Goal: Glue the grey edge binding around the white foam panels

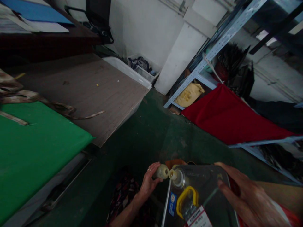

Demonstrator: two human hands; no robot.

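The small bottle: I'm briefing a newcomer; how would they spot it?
At bottom right, the right hand is on a large metal can with a yellow handle. Beside the can's spout, the left hand holds the small bottle. Unlike the boxy can, it is rounded and pale.

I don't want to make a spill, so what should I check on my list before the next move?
1. Left hand holds the small bottle: ok.
2. Right hand is on the metal can: ok.
3. The bottle's mouth is right by the can's spout: ok.
4. Mouth and spout are touching: cannot tell, they are too small and blurry here.
5. A hand is on the yellow handle: not ok, neither hand is there.
6. The bottle has room inside: cannot tell.
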